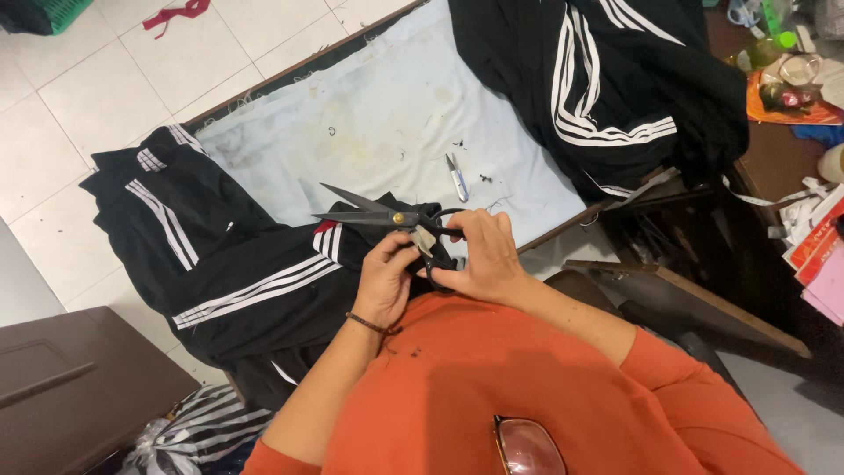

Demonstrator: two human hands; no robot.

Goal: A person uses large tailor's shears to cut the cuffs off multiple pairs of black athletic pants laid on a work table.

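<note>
My right hand [485, 255] grips the black handles of a large pair of scissors [369, 211], whose blades are parted and point left. My left hand [385, 280] pinches a small pale tag and black fabric right at the scissors' pivot. Beneath both hands lies a black garment with white stripes [229, 264], draped over the near left edge of the pale blue cloth-covered table [387, 114]. Small thread snips [456, 177] lie on the cloth just beyond the scissors.
A pile of black striped garments [607, 79] covers the table's far right. Bottles, a glass and papers crowd a brown surface [791, 158] at right. A dark cabinet [79, 378] stands lower left, beside a striped bag [198, 431]. White floor tiles lie beyond.
</note>
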